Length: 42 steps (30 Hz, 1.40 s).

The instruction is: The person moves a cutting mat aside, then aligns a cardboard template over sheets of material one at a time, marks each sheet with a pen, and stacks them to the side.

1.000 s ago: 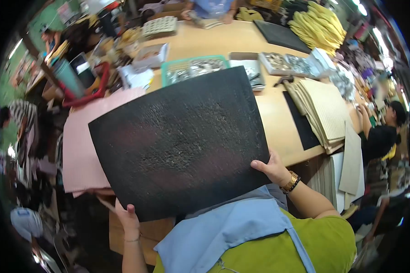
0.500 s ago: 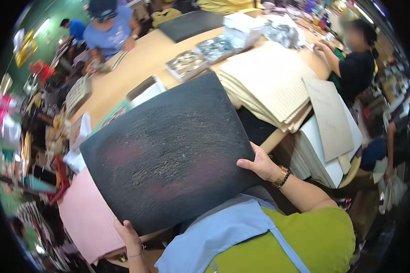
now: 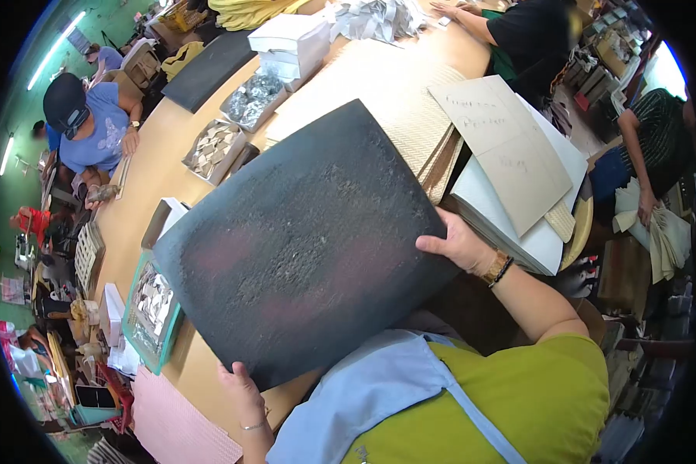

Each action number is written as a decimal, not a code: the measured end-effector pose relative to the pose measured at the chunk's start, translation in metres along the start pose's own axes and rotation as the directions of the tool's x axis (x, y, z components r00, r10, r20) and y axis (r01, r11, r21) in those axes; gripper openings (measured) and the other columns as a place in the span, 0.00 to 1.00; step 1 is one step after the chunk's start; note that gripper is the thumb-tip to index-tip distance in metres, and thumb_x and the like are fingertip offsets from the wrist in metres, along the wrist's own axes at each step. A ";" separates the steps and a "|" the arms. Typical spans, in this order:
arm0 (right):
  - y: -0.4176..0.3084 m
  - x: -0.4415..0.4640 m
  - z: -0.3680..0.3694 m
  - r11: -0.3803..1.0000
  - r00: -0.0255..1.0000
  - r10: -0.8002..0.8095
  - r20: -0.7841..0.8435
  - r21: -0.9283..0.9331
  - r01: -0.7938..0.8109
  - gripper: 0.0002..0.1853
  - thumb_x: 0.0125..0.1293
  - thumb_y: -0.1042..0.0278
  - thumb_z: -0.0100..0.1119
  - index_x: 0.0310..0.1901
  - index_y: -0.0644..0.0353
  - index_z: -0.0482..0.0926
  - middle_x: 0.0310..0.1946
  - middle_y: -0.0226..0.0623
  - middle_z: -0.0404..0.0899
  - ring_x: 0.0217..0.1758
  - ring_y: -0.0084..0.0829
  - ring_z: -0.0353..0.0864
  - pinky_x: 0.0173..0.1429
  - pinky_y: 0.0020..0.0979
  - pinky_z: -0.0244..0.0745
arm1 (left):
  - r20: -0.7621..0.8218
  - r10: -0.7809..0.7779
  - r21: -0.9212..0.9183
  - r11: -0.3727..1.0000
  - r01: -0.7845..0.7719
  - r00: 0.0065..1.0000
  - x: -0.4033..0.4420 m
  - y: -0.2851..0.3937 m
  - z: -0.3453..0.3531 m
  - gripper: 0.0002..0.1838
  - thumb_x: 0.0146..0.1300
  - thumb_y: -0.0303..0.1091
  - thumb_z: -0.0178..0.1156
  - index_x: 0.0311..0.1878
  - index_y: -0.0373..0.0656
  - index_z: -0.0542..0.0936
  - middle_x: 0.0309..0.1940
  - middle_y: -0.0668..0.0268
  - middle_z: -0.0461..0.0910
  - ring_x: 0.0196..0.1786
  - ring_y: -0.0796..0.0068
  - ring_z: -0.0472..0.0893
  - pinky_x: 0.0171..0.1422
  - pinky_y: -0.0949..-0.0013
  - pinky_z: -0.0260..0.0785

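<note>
A large dark rectangular board [image 3: 309, 240], its face worn rough with faint reddish patches, is held tilted in front of my body. My left hand [image 3: 242, 396] grips its lower left corner, thumb on the face. At the right edge, my right hand [image 3: 462, 246] clasps the board with the thumb on top and the fingers hidden behind. The board covers part of the wooden table [image 3: 156, 166]. Close to my left hand lies a pink textured sheet [image 3: 178, 425].
Beyond the board are a green tray of small pieces [image 3: 151, 309], a box of tan pieces [image 3: 213, 151], cream textured sheets [image 3: 379, 85] and a cardboard sheet with handwriting [image 3: 503, 147]. A person in a cap [image 3: 93, 127] works across the table; others are at the right.
The view has swung to the right, so the table items appear farther left. Both hands still grip the board, which sits slightly farther right in view.
</note>
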State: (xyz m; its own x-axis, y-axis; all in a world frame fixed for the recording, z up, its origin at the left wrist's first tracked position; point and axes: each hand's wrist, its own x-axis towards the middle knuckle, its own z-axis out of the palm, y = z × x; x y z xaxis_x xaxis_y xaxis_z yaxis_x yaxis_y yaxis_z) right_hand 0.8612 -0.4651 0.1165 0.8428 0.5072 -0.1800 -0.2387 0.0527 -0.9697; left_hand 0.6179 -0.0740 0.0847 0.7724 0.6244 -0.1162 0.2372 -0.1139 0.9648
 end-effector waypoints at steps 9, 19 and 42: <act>-0.012 -0.002 -0.035 0.999 0.997 0.050 -0.056 -0.016 -0.051 0.39 0.61 0.57 0.71 0.67 0.70 0.63 0.61 0.42 0.73 0.63 0.28 0.71 0.68 0.31 0.66 | 0.051 -0.064 0.040 0.997 0.062 0.997 0.017 0.015 0.049 0.58 0.50 0.73 0.62 0.67 0.27 0.62 0.64 0.53 0.70 0.67 0.61 0.68 0.72 0.60 0.57; 0.050 -0.015 -0.008 0.992 0.990 0.115 0.080 0.034 -0.118 0.39 0.60 0.57 0.71 0.65 0.72 0.64 0.61 0.43 0.73 0.64 0.29 0.71 0.69 0.32 0.65 | -0.112 -0.052 0.374 0.923 0.090 0.992 -0.054 0.002 0.005 0.56 0.57 0.76 0.51 0.66 0.25 0.63 0.64 0.47 0.69 0.66 0.54 0.68 0.72 0.57 0.56; 0.043 -0.030 0.086 0.901 0.883 0.429 0.191 -0.155 -0.404 0.25 0.70 0.58 0.56 0.61 0.68 0.70 0.55 0.40 0.77 0.54 0.32 0.78 0.60 0.33 0.72 | 0.051 -0.429 -0.029 0.902 0.431 0.902 -0.154 -0.012 -0.097 0.33 0.76 0.57 0.41 0.60 0.31 0.73 0.53 0.62 0.78 0.55 0.73 0.74 0.63 0.67 0.65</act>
State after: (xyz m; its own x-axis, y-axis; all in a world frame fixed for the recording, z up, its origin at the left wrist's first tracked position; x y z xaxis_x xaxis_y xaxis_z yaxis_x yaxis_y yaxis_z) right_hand 0.7846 -0.4038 0.0946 0.5494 0.6350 -0.5431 -0.4809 -0.2913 -0.8270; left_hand 0.4388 -0.0936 0.1139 0.6248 0.5727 -0.5307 0.5298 0.1883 0.8269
